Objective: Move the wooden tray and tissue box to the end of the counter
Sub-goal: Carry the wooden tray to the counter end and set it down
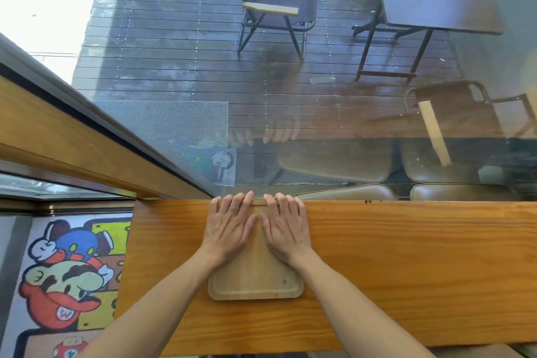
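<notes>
Tray point(255, 279) flat on wooden surface point(406, 256), far edge against window glass point(319, 125) | left hand point(229, 229) and right hand point(286, 229) spread flat on top, palms down, gripping nothing, likely pressing to slide it | tissue box not in view | surface end lies to left
</notes>
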